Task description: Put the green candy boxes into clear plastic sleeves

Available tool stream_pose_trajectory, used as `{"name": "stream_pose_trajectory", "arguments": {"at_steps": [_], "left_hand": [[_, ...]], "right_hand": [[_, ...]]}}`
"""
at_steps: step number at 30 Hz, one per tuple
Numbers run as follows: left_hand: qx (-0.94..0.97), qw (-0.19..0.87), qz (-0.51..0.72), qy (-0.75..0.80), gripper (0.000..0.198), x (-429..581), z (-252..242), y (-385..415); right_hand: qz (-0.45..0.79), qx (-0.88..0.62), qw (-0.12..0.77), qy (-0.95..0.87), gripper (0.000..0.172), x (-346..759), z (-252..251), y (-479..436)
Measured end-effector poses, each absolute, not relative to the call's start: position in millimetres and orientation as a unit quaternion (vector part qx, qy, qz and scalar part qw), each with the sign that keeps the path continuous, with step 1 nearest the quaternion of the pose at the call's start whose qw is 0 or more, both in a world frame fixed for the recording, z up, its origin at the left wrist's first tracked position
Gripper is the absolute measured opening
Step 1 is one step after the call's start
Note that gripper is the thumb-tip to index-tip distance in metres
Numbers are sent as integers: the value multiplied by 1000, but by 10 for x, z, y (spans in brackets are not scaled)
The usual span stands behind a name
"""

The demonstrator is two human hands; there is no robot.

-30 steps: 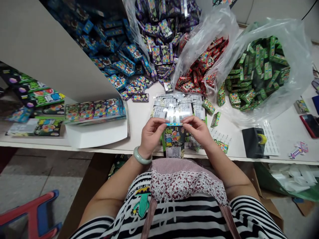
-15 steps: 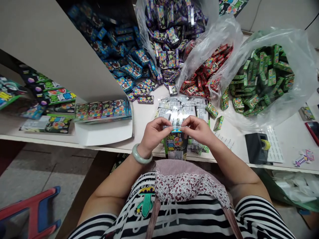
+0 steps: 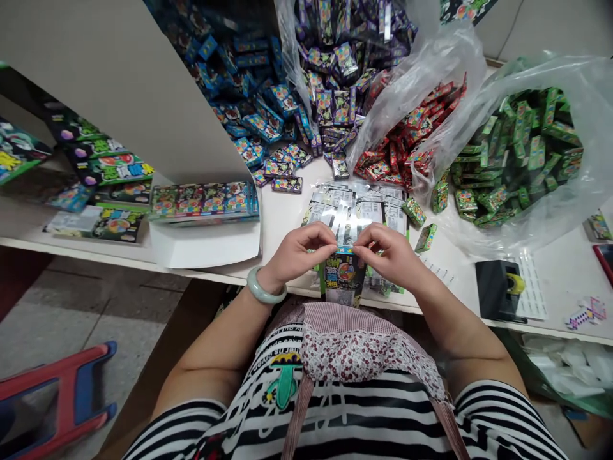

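Note:
My left hand (image 3: pixel 301 252) and my right hand (image 3: pixel 389 254) both pinch the top edge of a clear packet (image 3: pixel 343 276) that stands at the table's front edge. Small printed boxes show through the packet, black and green with a colourful round print. The fingertips of the two hands nearly meet above it. A pale green bangle (image 3: pixel 262 291) circles my left wrist. Behind the hands lies a stack of flat clear packets (image 3: pixel 355 207) with white labels.
Heaps of small boxes lie beyond: blue (image 3: pixel 244 96), purple (image 3: pixel 335 76), red in a plastic bag (image 3: pixel 407 137), green in a plastic bag (image 3: pixel 514 150). A filled display tray (image 3: pixel 204 201) sits at left. A black tape dispenser (image 3: pixel 498 291) stands at right. A red stool (image 3: pixel 57 402) is on the floor.
Both hands have drawn closer together along the packet's top edge and pressed it down. The view has shifted slightly right and down.

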State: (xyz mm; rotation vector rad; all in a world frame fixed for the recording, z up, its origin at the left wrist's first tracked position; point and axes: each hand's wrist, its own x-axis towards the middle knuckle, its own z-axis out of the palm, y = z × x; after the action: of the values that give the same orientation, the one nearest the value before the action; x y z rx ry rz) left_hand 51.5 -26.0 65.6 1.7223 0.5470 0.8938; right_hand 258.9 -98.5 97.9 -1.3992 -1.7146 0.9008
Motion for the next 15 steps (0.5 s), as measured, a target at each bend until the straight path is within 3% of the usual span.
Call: {"name": "stream_pose_trajectory", "arguments": {"at_steps": [5, 11, 15], "left_hand": [[745, 541, 337, 199, 17, 467, 705, -241], [746, 557, 318, 181, 12, 371, 663, -221], [702, 591, 325, 229, 21, 429, 645, -229]], "right_hand": [[334, -516, 338, -712, 15, 2636, 1021, -1017], [299, -482, 367, -737, 8, 2690, 874, -1148], [261, -501, 392, -726, 7, 2679, 765, -1198]]}}
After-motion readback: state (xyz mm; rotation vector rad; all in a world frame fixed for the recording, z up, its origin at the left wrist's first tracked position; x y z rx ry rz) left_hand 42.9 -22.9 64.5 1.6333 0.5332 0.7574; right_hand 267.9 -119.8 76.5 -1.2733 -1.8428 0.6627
